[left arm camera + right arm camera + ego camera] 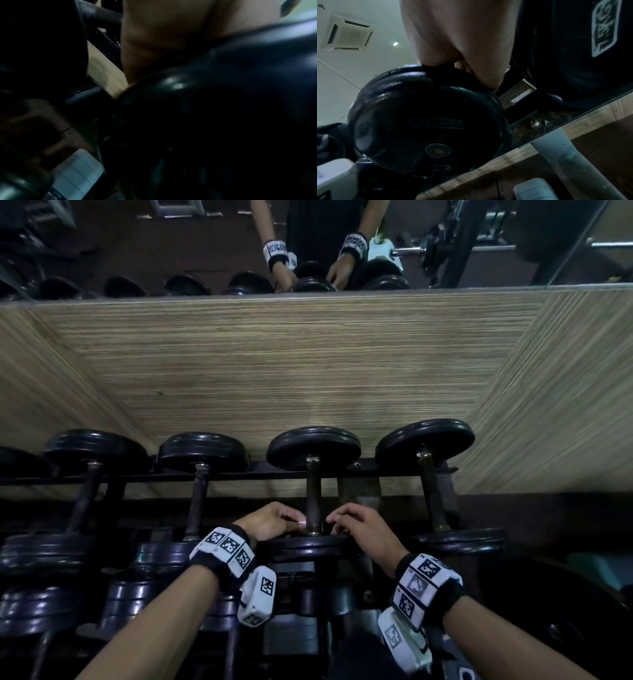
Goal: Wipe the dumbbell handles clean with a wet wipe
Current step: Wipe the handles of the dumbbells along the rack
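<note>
The dumbbell handle I am working on is the third from the left on the rack, running from its far weight down to the near weight just under my wrists. A small white bit of the wet wipe shows at the near end of the handle, pinched in the curled fingers of my left hand. My right hand sits on the other side of the handle with its fingers curled; whether it also holds the wipe I cannot tell. Both wrist views show only palms against the dark near weight, so they do not settle it.

To do this well, I judge I should wrap the wipe fully round the bar, squeeze firmly, and draw it the whole way to the far weight while twisting, so the underside gets cleaned too. The metal collar at the near end likely traps grime and deserves an extra turn. Other handles lie to the left and right, with the wood-grain wall behind.
</note>
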The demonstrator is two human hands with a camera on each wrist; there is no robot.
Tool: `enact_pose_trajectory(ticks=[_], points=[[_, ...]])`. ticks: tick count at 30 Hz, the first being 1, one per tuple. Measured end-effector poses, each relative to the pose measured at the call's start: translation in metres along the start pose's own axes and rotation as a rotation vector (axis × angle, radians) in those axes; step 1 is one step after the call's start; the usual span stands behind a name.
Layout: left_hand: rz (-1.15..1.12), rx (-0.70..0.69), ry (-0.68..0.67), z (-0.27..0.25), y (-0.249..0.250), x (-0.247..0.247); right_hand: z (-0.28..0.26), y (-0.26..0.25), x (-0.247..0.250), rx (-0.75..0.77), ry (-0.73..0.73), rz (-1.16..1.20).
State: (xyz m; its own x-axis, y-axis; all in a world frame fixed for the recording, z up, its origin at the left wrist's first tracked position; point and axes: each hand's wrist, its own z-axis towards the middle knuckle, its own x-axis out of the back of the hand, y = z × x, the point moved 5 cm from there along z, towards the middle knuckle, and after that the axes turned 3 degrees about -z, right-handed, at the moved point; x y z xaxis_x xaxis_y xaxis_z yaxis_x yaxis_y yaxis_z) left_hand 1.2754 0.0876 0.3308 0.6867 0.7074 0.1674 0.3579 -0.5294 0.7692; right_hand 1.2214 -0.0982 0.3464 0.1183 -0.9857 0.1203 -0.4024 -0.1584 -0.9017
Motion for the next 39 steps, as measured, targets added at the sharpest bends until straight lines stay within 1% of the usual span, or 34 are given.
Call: enact_pose_trajectory(ticks=[3, 7, 10, 13, 15, 18, 21, 24, 26, 28, 29, 31, 34, 37, 39], points=[[-0.005, -0.023, -0.019, -0.003, 0.004, -0.001, 0.001, 0.002, 0.001, -0.002, -0.002, 0.002], [0.027, -0.052, 0.024, -0.013, 0.011, 0.009, 0.002, 0.003, 0.001, -0.001, -0.004, 0.009], [0.098, -0.07, 0.059, -0.013, 0.011, 0.012, 0.002, 0.004, 0.0, -0.005, -0.003, 0.015], [0.107, -0.047, 0.107, -0.003, 0.007, 0.008, 0.002, 0.005, 0.0, 0.002, -0.003, 0.023], [0.104, -0.029, 0.095, 0.006, 0.003, 0.003, 0.003, 0.005, -0.001, 0.012, 0.001, 0.032], [0.091, -0.005, 0.043, 0.012, 0.0, -0.002, 0.004, 0.005, 0.0, 0.031, -0.001, 0.027], [0.049, -0.034, 0.074, 0.0, 0.006, 0.0, 0.003, 0.006, 0.001, 0.023, -0.004, 0.021], [0.078, -0.07, 0.1, -0.015, 0.013, 0.007, 0.004, 0.005, 0.001, 0.015, -0.006, 0.005], [0.089, -0.092, 0.091, -0.026, 0.02, 0.01, 0.005, 0.002, 0.001, 0.023, -0.015, 0.001], [0.058, -0.149, 0.078, -0.034, 0.028, 0.007, 0.005, -0.003, 0.0, 0.039, -0.042, 0.013], [0.024, -0.184, 0.099, -0.036, 0.033, 0.006, 0.004, -0.007, 0.0, 0.058, -0.064, 0.001], [-0.087, -0.243, 0.202, -0.037, 0.038, 0.005, 0.006, -0.015, -0.003, 0.11, -0.126, -0.068], [-0.201, -0.27, 0.348, -0.033, 0.041, 0.0, 0.013, -0.022, -0.005, 0.177, -0.185, -0.177], [-0.268, -0.28, 0.442, -0.025, 0.039, -0.004, 0.024, -0.026, 0.002, 0.189, -0.126, -0.182], [-0.28, -0.303, 0.549, -0.02, 0.038, -0.001, 0.033, -0.03, 0.005, 0.144, -0.091, -0.164]])
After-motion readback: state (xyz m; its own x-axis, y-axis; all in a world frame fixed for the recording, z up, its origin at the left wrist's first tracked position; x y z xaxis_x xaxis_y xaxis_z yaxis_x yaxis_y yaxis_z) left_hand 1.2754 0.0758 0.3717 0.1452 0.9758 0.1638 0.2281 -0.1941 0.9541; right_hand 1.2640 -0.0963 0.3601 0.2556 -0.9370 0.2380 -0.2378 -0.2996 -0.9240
